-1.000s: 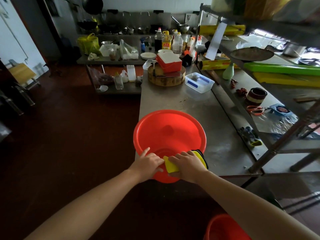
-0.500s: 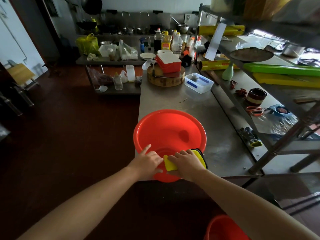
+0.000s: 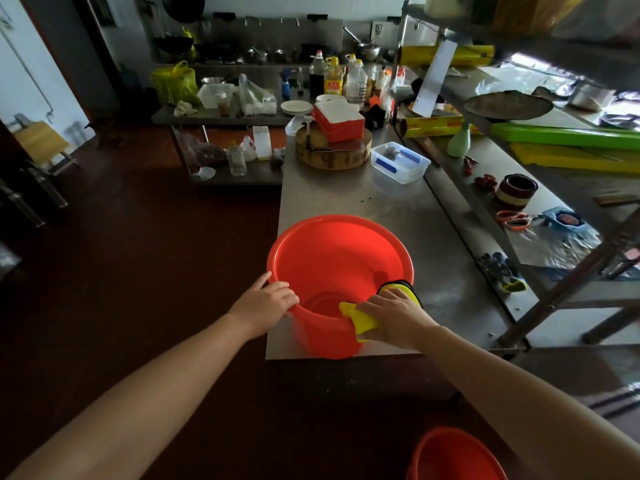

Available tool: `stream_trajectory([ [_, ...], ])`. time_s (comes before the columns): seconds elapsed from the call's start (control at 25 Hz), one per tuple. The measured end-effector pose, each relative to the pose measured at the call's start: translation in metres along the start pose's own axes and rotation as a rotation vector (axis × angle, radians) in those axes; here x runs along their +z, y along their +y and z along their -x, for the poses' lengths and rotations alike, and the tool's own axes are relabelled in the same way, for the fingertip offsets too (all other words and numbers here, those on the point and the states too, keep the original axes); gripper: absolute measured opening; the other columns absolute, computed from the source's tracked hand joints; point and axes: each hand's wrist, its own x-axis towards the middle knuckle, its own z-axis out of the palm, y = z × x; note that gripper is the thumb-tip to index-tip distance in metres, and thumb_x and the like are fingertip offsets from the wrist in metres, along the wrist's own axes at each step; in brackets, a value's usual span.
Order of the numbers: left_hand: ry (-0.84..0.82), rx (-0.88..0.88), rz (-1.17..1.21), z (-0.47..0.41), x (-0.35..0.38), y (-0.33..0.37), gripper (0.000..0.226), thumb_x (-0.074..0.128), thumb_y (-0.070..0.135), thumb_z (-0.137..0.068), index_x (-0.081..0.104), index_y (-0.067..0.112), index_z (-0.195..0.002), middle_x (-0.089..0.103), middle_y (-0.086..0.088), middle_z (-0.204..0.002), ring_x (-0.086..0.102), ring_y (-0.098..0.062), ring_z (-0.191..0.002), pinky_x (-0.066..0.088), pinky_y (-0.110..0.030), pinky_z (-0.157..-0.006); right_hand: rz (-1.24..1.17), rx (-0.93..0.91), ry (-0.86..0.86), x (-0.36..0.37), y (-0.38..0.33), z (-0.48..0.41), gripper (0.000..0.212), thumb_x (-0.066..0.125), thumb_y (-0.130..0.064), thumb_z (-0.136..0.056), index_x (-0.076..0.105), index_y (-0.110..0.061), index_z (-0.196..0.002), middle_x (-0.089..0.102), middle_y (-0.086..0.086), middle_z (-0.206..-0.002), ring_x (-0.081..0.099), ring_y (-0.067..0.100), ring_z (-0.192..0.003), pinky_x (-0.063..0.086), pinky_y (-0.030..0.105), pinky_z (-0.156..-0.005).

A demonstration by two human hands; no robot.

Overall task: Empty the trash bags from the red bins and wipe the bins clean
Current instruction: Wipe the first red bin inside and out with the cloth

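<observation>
A red bin (image 3: pixel 332 258) stands at the near corner of the steel table (image 3: pixel 450 278), open side up, with no bag in it. My left hand (image 3: pixel 268 301) grips its near left rim, fingers curled over the edge. My right hand (image 3: pixel 393 315) holds a yellow cloth with a dark edge (image 3: pixel 362 320) against the near right rim; part of the cloth hangs over the rim. A second red bin (image 3: pixel 453 455) sits on the floor at the bottom right, partly cut off by the frame.
Farther along the table lie a clear plastic box (image 3: pixel 400 162) and a round wooden chopping block (image 3: pixel 332 150) with a red box on it. A metal shelf rack (image 3: pixel 540 216) runs along the right. Bottles and dishes crowd the back counter. Dark floor lies to the left.
My left hand has slid left along the rim, away from the right hand. The bin has shifted a little, and the cloth now lies on the near right rim.
</observation>
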Motion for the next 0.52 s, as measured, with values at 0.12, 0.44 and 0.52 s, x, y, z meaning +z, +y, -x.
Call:
stream_trajectory([
  [0.12,-0.017,0.078,0.011,-0.010,0.002,0.036,0.048,0.044,0.049,-0.102,0.048,0.023,-0.141,0.056,0.004,-0.141,0.047,-0.016,-0.136,0.015,-0.049,-0.124,-0.004,0.014,-0.003,0.001,-0.020,-0.011,0.079,0.034,-0.084,-0.085,0.038,-0.037,-0.150,0.056,-0.009,-0.134,0.050,0.023,-0.124,0.033,0.042,-0.109],
  [0.44,0.074,0.074,0.232,-0.015,0.010,0.051,0.037,0.050,0.032,-0.104,0.055,0.020,-0.139,0.062,0.004,-0.135,0.055,-0.015,-0.127,0.020,-0.037,-0.121,-0.106,-0.091,0.075,0.006,-0.002,-0.003,0.072,0.042,-0.074,-0.090,0.048,-0.030,-0.147,0.060,-0.008,-0.134,0.056,0.021,-0.121,0.037,0.040,-0.109],
  [0.52,0.079,0.055,0.174,-0.011,0.008,0.026,0.035,0.049,0.032,-0.104,0.054,0.028,-0.139,0.058,0.010,-0.139,0.048,-0.011,-0.135,0.014,-0.038,-0.124,-0.087,-0.110,0.089,0.004,0.018,0.003,0.071,0.046,-0.073,-0.089,0.051,-0.030,-0.145,0.061,-0.008,-0.133,0.056,0.021,-0.120,0.037,0.038,-0.109],
])
